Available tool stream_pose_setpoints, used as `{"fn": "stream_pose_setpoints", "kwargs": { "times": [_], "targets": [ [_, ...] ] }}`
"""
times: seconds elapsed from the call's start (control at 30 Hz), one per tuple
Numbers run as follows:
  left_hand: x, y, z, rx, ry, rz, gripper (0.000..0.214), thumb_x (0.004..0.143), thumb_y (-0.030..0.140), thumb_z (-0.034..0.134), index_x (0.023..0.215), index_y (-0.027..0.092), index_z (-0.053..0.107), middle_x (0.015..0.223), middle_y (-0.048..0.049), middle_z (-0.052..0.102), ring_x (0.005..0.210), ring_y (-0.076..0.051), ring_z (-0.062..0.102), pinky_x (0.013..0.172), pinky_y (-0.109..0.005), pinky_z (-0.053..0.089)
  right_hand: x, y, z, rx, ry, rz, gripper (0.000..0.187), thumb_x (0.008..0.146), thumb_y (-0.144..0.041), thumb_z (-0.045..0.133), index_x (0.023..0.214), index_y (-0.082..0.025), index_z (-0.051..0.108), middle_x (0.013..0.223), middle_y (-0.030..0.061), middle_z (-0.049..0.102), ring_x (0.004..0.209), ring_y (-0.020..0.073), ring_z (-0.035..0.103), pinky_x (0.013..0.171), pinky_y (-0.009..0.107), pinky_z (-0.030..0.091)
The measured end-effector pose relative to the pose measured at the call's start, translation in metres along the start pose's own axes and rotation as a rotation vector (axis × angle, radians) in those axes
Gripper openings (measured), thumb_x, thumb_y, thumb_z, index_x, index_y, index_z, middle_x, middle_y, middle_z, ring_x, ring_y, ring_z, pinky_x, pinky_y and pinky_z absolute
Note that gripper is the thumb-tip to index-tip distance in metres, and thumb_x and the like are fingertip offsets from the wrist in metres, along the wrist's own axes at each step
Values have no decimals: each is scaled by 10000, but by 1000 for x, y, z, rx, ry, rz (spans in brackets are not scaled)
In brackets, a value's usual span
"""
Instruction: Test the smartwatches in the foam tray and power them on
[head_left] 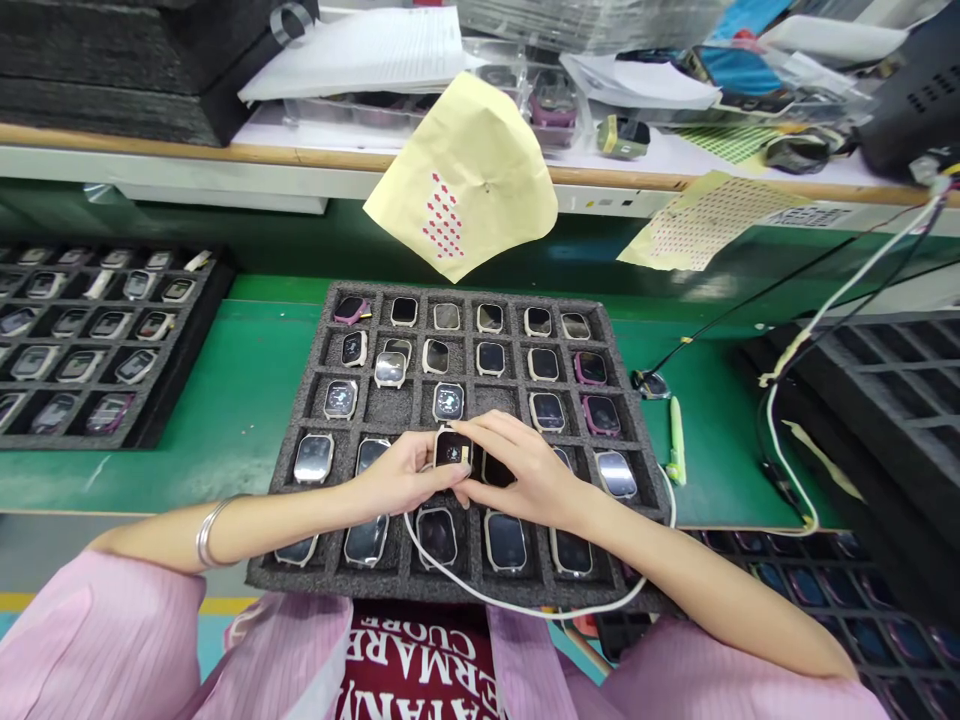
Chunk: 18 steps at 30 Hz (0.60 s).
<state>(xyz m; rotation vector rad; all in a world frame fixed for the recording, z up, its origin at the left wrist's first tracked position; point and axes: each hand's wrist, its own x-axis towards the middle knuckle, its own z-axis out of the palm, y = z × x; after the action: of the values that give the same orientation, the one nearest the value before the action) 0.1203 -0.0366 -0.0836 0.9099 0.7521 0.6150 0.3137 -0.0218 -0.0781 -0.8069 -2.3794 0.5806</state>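
A smartwatch case (452, 446) with a lit dark screen and a small pale sticker is held between my two hands, above a grey foam tray. My left hand (401, 475) pinches its left side, with the thumb over the lower edge. From the right, my right hand (521, 468) has its fingers at the watch's top and right edges. A white cable (517, 608) loops out from beneath my hands across the front of the tray; whether it joins the watch is hidden. Just above sits another lit watch (448, 401) in a compartment of the foam tray (390, 405).
Another foam tray of watches (176, 345) lies at the left. To the right are a light green pen-like tool (676, 440) and stacked dark trays (892, 400). Yellow paper (480, 170) hangs from the shelf edge (300, 157). More dark devices (840, 585) lie at lower right.
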Motion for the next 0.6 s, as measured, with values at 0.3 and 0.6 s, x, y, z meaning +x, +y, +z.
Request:
{"fn": "stream_pose_setpoints", "kwargs": {
  "times": [0.3, 0.6],
  "targets": [
    [-7, 4, -11, 106, -268, -59, 374, 801, 482, 683, 907, 124, 655, 694, -40, 695, 372, -27, 339, 370, -188, 243, 3, -1, -10, 583, 12, 104, 303, 896, -376, 637, 1148, -217, 694, 919, 60, 646, 806, 165, 638, 729, 332, 548],
    [-6, 2, -4, 169, -206, 27, 331, 823, 452, 660, 900, 131, 636, 747, -47, 700, 447, -60, 435, 434, -199, 354, 5, -2, -15, 493, -2, -43, 444, 845, -401, 695, 1231, -200, 609, 961, 67, 608, 865, 177, 605, 759, 342, 533]
  ]
}}
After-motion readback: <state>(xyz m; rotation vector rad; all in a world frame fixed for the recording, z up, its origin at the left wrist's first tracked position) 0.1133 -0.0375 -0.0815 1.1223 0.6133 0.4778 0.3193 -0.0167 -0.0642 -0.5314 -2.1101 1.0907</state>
